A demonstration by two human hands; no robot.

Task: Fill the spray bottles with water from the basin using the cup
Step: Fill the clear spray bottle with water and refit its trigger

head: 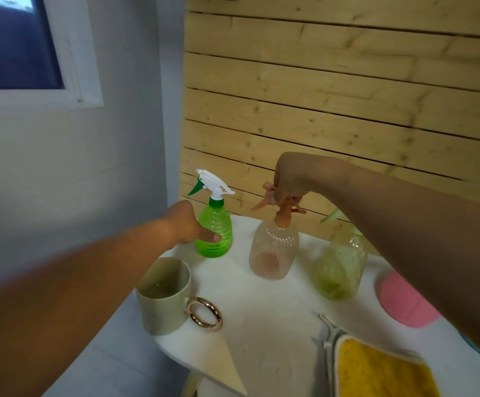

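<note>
My left hand point(186, 224) reaches across to the bright green spray bottle point(214, 230) at the far left of the white table point(261, 325); my thumb lies against its ribbed side and the rest of my fingers wrap round behind it, so I have it gripped low on the body; the bottle stands upright, with its white and green trigger head point(211, 183) pointing left. My right hand point(290, 179) comes down from above onto the peach trigger head point(279, 203) of the clear bottle point(273, 253) in the middle; my fingers are curled round that head and pinch it; the bottle stands upright on the table, just beside the green one but apart from it, with a pinkish tint low inside. A third bottle point(339, 270), pale green and clear, stands to the right of it, partly behind my right forearm; its spray head is mostly hidden. The pale green cup point(163, 293) sits at the near left edge of the table, its gold ring handle point(206, 313) turned to the right; I cannot tell whether there is water in it. A pink round thing point(405, 302) lies at the right, half under my arm; a yellow cloth with a pale border point(382, 371) lies at the near right corner. Behind the table stands a wall of pale wooden planks point(333, 81); to the left is a white wall with a window point(12, 41).
</note>
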